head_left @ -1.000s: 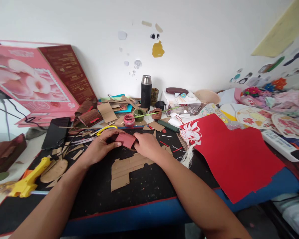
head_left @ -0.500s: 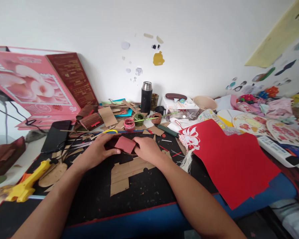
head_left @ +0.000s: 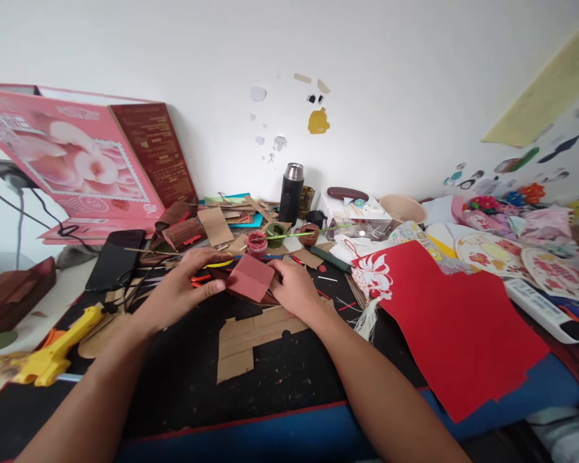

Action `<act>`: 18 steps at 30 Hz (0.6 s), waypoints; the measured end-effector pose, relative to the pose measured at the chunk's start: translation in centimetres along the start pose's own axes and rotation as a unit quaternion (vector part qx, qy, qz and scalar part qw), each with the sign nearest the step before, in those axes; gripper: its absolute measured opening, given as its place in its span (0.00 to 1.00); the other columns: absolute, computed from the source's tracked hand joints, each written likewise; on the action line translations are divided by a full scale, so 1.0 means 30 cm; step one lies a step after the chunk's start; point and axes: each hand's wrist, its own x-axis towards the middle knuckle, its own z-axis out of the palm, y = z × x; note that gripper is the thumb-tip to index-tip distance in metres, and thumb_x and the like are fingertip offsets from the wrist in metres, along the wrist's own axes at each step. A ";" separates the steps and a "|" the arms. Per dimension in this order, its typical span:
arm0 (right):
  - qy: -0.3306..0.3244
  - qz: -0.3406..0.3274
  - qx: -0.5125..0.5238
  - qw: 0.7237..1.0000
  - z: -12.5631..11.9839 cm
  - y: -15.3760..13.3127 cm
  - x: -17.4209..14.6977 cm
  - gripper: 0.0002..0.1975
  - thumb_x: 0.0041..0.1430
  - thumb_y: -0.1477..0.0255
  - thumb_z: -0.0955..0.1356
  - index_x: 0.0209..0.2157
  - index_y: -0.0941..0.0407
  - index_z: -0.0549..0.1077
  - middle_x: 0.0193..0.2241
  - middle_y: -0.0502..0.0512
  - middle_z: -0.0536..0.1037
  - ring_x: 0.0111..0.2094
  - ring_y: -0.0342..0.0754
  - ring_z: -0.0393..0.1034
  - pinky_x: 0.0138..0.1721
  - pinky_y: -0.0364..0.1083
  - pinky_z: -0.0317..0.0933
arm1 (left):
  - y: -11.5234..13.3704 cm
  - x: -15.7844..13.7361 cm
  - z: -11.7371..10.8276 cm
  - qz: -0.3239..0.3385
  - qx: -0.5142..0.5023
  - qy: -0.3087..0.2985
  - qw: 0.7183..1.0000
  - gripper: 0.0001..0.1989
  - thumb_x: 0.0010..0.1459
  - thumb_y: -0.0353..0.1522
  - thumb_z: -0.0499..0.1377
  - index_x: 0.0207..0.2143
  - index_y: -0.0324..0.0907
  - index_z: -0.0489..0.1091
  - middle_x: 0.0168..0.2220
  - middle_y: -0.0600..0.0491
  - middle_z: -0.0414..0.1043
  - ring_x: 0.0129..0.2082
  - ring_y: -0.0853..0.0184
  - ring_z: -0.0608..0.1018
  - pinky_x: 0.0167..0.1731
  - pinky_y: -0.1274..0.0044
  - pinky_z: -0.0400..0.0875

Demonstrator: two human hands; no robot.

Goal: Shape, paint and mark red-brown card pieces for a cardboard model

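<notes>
Head view: dull-red flat piece held above a black work mat

Item: one dull-red, four-sided, paper-like piece point(head_left: 251, 278) with a crease across it, raised between the two hands over the far part of the black work mat point(head_left: 188, 379).
Right hand point(head_left: 293, 287): closed in a pinch on the piece's right edge.
Left hand point(head_left: 181, 292): curved, thumb and fingers apart, at the piece's left side; whether it grips anything cannot be told.
Nearer the person: one tan, irregular cardboard offcut point(head_left: 236, 347), flat on the mat.
Just beyond the piece: one small clear jar with red contents point(head_left: 257, 244); near it, one jar with green contents point(head_left: 276, 235) and one with brown point(head_left: 309, 235).
Behind these: one black cylindrical bottle with a silver cap point(head_left: 292, 199), upright.
Left side: one yellow plastic glue gun point(head_left: 60, 350), lying down; one black rectangular phone point(head_left: 114, 260); one large pink box with peach print point(head_left: 91, 161), leaning back.
Right side: one large bright-red sheet point(head_left: 458, 328); one white thread tassel point(head_left: 367, 321) beside its left edge.
</notes>
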 end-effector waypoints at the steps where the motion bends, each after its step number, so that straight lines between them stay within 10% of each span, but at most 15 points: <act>1: -0.010 -0.001 -0.011 1.000 -0.002 -0.006 -0.003 0.12 0.71 0.74 0.71 0.51 0.54 0.84 0.45 0.60 0.89 0.44 0.57 0.83 0.41 0.48 0.63 | 0.016 -0.002 -0.001 -0.020 -0.032 -0.004 0.999 0.33 0.63 0.58 0.65 0.61 0.49 0.78 0.62 0.43 0.79 0.62 0.44 0.78 0.63 0.57 0.74; 6: -0.044 -0.014 -0.055 0.997 -0.004 -0.030 -0.013 0.14 0.70 0.75 0.70 0.54 0.55 0.83 0.48 0.62 0.88 0.48 0.60 0.83 0.43 0.50 0.64 | 0.075 -0.007 0.016 -0.054 -0.094 -0.001 0.994 0.33 0.58 0.56 0.70 0.60 0.48 0.78 0.45 0.47 0.84 0.45 0.52 0.84 0.47 0.66 0.81; 13: -0.029 -0.016 -0.027 0.999 0.007 -0.021 -0.016 0.13 0.67 0.77 0.71 0.51 0.53 0.83 0.44 0.59 0.88 0.43 0.57 0.82 0.40 0.49 0.63 | 0.116 -0.006 0.057 -0.099 -0.148 -0.033 0.984 0.30 0.52 0.53 0.75 0.52 0.47 0.83 0.48 0.45 0.86 0.45 0.51 0.86 0.47 0.64 0.84; 18: 0.047 -0.002 0.129 0.991 0.032 0.007 -0.004 0.11 0.71 0.69 0.70 0.52 0.53 0.82 0.30 0.51 0.81 0.30 0.49 0.73 0.34 0.47 0.61 | 0.107 -0.004 0.055 -0.128 -0.200 0.064 0.969 0.29 0.52 0.52 0.76 0.51 0.47 0.84 0.46 0.46 0.86 0.41 0.55 0.86 0.44 0.67 0.84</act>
